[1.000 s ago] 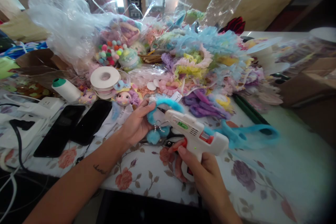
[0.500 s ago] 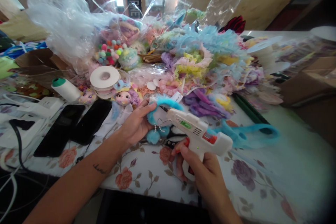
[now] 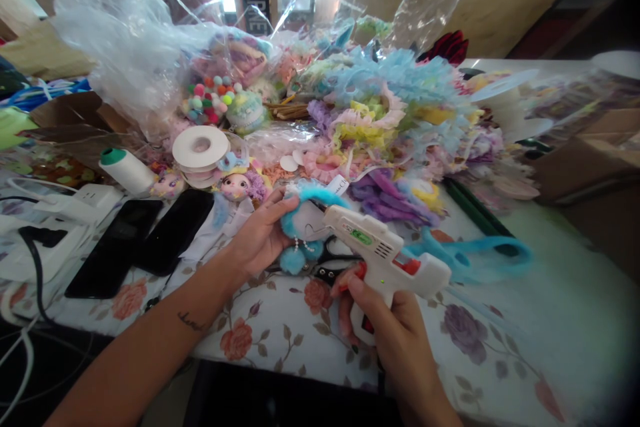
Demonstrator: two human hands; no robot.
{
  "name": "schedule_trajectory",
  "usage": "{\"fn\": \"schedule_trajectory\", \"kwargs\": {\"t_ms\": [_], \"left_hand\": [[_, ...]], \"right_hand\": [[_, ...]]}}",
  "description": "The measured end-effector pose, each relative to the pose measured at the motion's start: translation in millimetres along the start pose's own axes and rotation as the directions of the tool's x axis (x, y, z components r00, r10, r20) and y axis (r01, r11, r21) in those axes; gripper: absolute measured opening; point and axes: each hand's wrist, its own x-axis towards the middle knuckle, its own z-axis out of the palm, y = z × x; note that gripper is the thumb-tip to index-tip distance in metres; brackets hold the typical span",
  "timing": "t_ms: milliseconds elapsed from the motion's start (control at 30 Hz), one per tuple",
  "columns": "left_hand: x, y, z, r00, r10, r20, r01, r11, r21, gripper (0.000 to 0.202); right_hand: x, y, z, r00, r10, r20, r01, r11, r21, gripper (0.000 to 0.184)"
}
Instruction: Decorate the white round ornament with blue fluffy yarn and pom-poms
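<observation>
My left hand is closed around a fluffy blue craft piece with blue pom-poms and a small bead chain, held just above the floral tablecloth. My right hand grips the handle of a white hot glue gun, a finger on its red trigger. The gun's nozzle points left at the blue piece, right beside it. A long blue fuzzy strip trails off to the right behind the gun.
Two black phones lie at the left beside a white power strip and cables. A thread spool, a white tape roll, small doll heads, a heap of pastel ruffled trims and plastic bags crowd the back.
My right hand has drawn the glue gun slightly to the right and down, away from the blue piece. My left hand has stayed in place.
</observation>
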Motion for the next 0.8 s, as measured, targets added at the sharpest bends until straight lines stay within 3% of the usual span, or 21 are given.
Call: {"fn": "schedule_trajectory", "kwargs": {"t_ms": [333, 567, 800], "left_hand": [[0.9, -1.6, -3.1, 0.999, -0.004, 0.032, 0.004, 1.0, -0.017, 0.014], [-0.5, 1.2, -0.1, 1.0, 0.009, -0.005, -0.009, 0.999, 0.031, 0.014], [0.7, 2.9, -0.1, 0.998, -0.004, -0.068, 0.008, 0.999, 0.053, 0.021]], "right_hand": [[-0.8, 2.2, 0.1, 0.999, 0.042, 0.02, -0.042, 0.998, 0.038, 0.032], [-1.5, 1.3, 0.3, 0.997, 0.076, 0.012, -0.077, 0.996, 0.04, 0.03], [-1.6, 4.2, -7.7, 1.0, 0.011, -0.02, -0.009, 0.996, 0.085, 0.032]]}}
